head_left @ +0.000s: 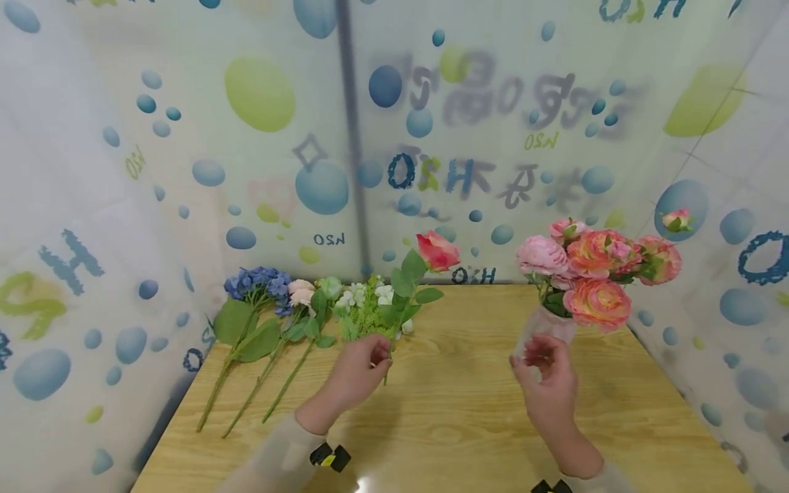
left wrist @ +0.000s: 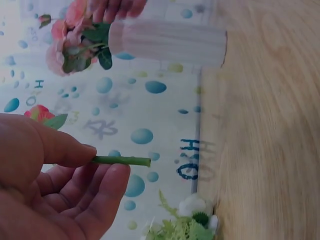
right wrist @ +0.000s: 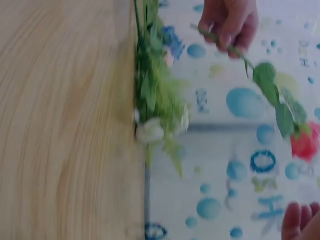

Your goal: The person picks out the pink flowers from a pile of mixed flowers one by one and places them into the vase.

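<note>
In the head view my left hand (head_left: pixel 360 370) pinches the stem of a red-pink rose (head_left: pixel 438 250) between thumb and fingers, the bloom pointing up. The left wrist view shows the cut end of the green stem (left wrist: pixel 127 160) sticking out past the fingertips. My right hand (head_left: pixel 550 387), its fingers loosely bent, is close to a pale, ribbed vase (left wrist: pixel 170 42). Nothing shows in its grasp; whether it touches the vase I cannot tell. The vase stands upright with several pink and orange flowers (head_left: pixel 598 305) in it, their blooms leaning right.
On the left of the wooden table (head_left: pixel 456 424) lie a blue hydrangea (head_left: pixel 257 284), a pale pink flower (head_left: pixel 301 292) and a pale green one (head_left: pixel 330 287) on long stems. White flowers with greenery (head_left: pixel 364 301) lie behind my left hand. A patterned curtain (head_left: pixel 259 171) surrounds the table.
</note>
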The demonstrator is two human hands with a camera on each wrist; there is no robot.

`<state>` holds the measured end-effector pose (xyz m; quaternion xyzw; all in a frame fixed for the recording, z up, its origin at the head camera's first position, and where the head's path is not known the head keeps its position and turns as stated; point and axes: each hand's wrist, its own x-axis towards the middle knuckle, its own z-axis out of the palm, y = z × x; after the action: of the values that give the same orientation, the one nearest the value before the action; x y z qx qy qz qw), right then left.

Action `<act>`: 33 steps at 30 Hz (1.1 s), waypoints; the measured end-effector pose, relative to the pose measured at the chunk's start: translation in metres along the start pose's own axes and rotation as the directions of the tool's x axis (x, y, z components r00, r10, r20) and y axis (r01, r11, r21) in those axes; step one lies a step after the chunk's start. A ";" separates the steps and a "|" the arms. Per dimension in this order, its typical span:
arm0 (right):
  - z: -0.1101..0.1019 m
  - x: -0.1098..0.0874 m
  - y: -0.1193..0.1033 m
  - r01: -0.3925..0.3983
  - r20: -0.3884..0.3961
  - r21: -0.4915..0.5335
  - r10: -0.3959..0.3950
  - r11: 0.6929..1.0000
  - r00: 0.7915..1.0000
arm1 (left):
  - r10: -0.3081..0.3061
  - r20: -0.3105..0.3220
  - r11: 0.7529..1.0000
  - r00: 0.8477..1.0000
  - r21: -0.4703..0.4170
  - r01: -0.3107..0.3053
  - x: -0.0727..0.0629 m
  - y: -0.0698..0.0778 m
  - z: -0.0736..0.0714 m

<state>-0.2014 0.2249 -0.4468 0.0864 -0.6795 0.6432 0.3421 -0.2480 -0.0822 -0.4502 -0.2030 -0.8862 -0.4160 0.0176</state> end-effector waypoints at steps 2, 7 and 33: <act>0.011 -0.001 0.006 -0.067 0.181 0.108 0.047 0.992 0.982 | 0.020 0.012 1.000 1.000 -0.010 -0.020 -0.001 0.003 0.004; 0.045 0.004 0.010 -0.252 0.441 0.182 0.151 0.950 0.885 | 0.083 0.046 0.996 0.995 -0.047 -0.081 -0.004 0.010 0.016; 0.064 0.008 0.005 -0.324 0.448 0.212 0.203 0.922 0.871 | 0.256 0.243 0.957 0.936 -0.198 -0.211 -0.004 0.025 0.036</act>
<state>-0.2324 0.1681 -0.4422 0.1753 -0.6443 0.7400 0.0811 -0.2299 -0.0422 -0.4566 -0.3619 -0.8115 -0.4535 -0.0695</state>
